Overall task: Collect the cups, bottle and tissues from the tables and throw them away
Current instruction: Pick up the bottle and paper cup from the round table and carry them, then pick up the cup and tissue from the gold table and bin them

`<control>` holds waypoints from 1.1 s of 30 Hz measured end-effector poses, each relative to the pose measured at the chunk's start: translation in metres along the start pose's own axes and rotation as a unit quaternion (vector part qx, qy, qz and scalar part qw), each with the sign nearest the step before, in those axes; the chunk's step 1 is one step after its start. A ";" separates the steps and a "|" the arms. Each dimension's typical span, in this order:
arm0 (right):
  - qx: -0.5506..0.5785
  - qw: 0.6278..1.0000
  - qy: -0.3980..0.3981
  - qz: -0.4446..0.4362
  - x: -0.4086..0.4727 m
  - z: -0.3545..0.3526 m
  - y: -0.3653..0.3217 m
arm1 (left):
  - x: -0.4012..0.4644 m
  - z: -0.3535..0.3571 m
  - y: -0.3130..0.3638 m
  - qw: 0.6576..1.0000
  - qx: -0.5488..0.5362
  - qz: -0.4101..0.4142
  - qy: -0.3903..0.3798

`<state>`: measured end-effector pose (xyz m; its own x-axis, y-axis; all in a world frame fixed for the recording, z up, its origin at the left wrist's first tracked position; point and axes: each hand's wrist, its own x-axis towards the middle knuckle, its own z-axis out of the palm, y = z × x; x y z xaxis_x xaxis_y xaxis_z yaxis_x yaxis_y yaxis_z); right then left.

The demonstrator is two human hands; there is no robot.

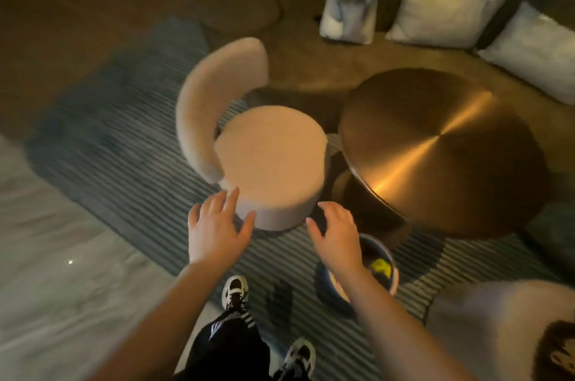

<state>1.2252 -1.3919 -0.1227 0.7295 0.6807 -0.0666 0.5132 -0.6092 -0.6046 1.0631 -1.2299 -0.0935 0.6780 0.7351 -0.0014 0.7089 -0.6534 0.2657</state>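
Note:
My left hand (217, 225) is held out in front of me with fingers spread and nothing in it, just before the front edge of a round beige chair (270, 160). My right hand (336, 234) is also empty, fingers apart, hovering above a small round bin (393, 268) on the floor. Inside the bin lies something yellow (381, 265); my forearm hides the rest of its contents. The round brass table (435, 147) to the right shows a bare top. No cups, bottle or tissues show on it. The picture is blurred.
A striped rug (130, 169) covers the floor under the chair and table. White cushions (441, 16) lie on a bench at the back right. Another pale seat (497, 327) is at the lower right. My feet (235, 290) stand on the rug's edge.

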 end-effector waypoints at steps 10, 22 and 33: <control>-0.012 0.975 -0.116 -0.188 0.124 0.104 -0.170 | 0.036 -0.043 -0.167 0.974 -0.011 -0.215 0.075; -0.018 0.981 -0.092 -0.171 0.361 0.241 -0.393 | 0.301 -0.124 -0.413 0.982 -0.019 -0.187 0.027; -0.008 0.991 -0.050 -0.121 0.607 0.288 -0.503 | 0.589 -0.157 -0.520 0.985 -0.022 -0.171 0.026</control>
<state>1.2801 -0.5550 -0.0879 0.5371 0.8435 0.0001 0.6747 -0.4295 -0.6003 1.0640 -0.4287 -0.0810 0.3893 0.9198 -0.0496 0.8842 -0.3581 0.3000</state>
